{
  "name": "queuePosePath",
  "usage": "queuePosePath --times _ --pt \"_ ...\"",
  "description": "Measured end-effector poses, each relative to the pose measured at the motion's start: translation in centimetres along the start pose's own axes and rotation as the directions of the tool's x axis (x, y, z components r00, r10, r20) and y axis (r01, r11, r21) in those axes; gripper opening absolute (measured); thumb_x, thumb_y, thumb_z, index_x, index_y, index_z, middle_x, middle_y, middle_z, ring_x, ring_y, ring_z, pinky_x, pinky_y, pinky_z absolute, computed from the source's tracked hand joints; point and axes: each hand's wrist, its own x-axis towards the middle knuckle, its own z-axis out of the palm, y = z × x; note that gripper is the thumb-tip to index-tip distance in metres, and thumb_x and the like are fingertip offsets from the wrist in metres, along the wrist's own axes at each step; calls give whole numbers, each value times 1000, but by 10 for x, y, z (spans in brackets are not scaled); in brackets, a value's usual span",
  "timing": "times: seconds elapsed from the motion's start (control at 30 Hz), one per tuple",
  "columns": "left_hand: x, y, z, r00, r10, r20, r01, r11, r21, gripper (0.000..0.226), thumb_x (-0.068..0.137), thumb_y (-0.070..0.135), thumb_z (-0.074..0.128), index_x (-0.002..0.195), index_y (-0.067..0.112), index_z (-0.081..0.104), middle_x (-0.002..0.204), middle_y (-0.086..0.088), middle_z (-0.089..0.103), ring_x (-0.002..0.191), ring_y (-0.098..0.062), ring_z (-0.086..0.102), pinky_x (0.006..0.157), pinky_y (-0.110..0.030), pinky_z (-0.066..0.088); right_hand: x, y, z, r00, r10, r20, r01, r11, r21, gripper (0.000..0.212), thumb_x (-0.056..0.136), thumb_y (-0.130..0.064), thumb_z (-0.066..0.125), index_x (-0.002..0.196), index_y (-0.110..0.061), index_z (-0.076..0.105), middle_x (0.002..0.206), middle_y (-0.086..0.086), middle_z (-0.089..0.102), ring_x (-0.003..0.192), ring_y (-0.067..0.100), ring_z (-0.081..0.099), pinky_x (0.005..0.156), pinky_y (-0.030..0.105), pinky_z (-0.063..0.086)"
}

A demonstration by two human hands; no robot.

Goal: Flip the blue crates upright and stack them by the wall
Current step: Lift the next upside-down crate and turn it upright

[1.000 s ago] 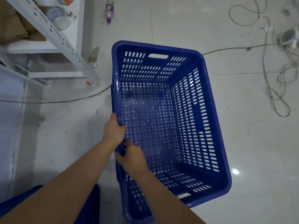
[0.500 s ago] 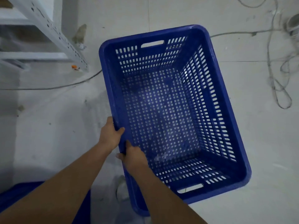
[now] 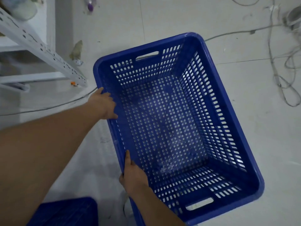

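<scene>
Rack [image 3: 48, 54] and cables [image 3: 280, 75] flank the crate [image 3: 228, 121] — upright, slotted; left hand [image 3: 104, 105] and right hand [image 3: 132, 175] grip its rim.

— How is the light?
— Cool and fairly dim, spread evenly from above. The pale floor [image 3: 211, 22] carries only soft shadows, one under the blue crate [image 3: 231, 190] near its bottom-left corner.
— Any glare?
— Small bright glints on the crate's right wall slots.
— Is it sharp?
— The crate's mesh is clear. The white shelf frame [image 3: 40, 44] at the left edge is smeared with blur and bends with wide-angle distortion; the near forearm looks soft.
</scene>
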Motion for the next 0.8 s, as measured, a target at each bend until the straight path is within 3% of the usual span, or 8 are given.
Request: queuePosePath --times 0.17,0.3,0.4,0.63,0.8 --pt "-5 -15 8 991 128 41 -132 984 120 91 78 81 28 150 25 27 156 1 28 147 -21 18 121 -41 10 -1 4 -1 999 -5 38 6 1000 -29 79 97 -22 43 151 -21 -14 149 16 35 116 35 55 92 44 49" --pt "-12 -8 25 984 178 -18 -170 964 203 69 85 64 48 142 25 41 142 1 49 133 -21 42 114 -36 30 -8 15 -5 996 -20 85 28 995 -92 78 97 -19 43 151 -21 -13 143 18 41 115 36 55 93 46 48" --pt "-21 2 39 988 150 -19 -144 972 185 59 89 56 48 138 23 45 137 -1 53 127 -21 46 111 -35 32 -14 26 -6 994 -21 111 35 991 -131 78 96 -17 43 151 -22 -12 144 18 38 117 37 52 95 47 46" --pt "-48 29 67 995 103 6 -103 991 82 60 94 55 37 140 18 40 139 -5 50 128 -23 46 112 -36 32 -24 58 -22 988 -4 154 37 977 -212 78 96 -13 44 152 -30 -7 146 13 38 119 37 51 92 46 47" --pt "-65 58 73 995 89 53 -90 996 21 57 95 54 35 136 16 43 134 -6 53 122 -23 51 105 -35 39 -32 84 -33 988 -2 155 41 968 -249 80 92 -9 48 152 -33 1 135 13 49 111 33 56 77 37 45"
